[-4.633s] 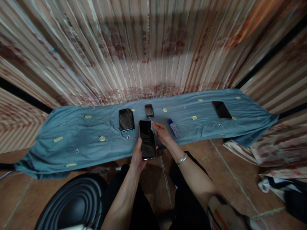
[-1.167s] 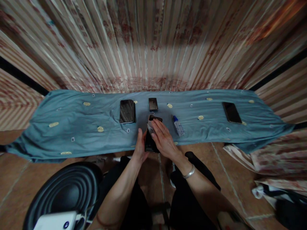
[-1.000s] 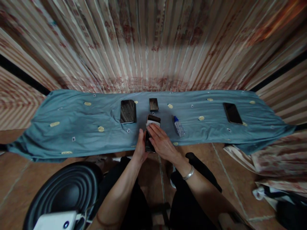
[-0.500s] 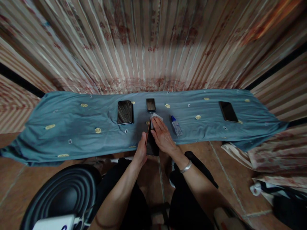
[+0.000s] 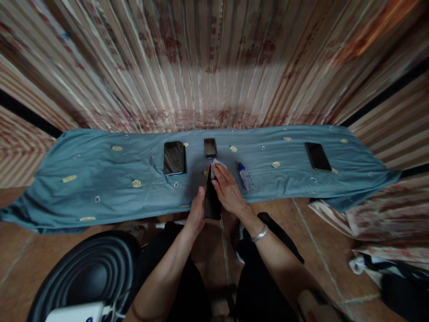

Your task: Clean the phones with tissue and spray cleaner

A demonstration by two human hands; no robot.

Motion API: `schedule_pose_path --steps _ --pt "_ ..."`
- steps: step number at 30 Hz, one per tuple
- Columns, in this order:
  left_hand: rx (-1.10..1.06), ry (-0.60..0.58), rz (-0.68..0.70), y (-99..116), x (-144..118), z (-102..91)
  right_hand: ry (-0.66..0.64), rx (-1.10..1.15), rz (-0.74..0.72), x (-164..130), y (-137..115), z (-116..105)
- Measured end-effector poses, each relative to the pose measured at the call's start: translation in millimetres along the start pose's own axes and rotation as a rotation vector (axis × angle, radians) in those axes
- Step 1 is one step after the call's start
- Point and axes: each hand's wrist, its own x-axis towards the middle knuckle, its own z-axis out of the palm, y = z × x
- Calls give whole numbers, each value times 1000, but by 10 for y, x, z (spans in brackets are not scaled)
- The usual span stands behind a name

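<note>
A long blue cloth (image 5: 100,179) with small yellow motifs lies spread over the tiled floor, its far edge against a wall of striped, pleated fabric (image 5: 214,58); every place below is given from this cloth. Off its near left corner sits a round black ribbed object (image 5: 90,277). On the cloth's far right end lies a dark phone (image 5: 317,156), well apart from the rest. Near the middle rests a larger dark phone (image 5: 174,158), and just right of it a smaller dark device (image 5: 210,147). At the middle of the cloth's near edge, the left hand (image 5: 197,210) grips a black phone (image 5: 211,201) from the side, fingers curled around its edge, holding it tilted. The right hand (image 5: 229,190) lies flat with fingers pressed together on the phone's face, pressing a small white wipe (image 5: 217,164) against its upper end. Just right of that hand, on the cloth, lies a small clear bottle with a blue cap (image 5: 244,175).
</note>
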Motion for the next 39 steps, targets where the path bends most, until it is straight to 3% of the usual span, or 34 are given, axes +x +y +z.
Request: schedule_pose_path --steps 10,24,39 --pt "-15 29 -36 184 -48 35 19 85 164 -22 96 33" --pt "-17 40 -59 204 -52 43 152 87 145 65 215 28" --pt "-91 105 -13 227 39 15 -3 -19 96 -62 62 49"
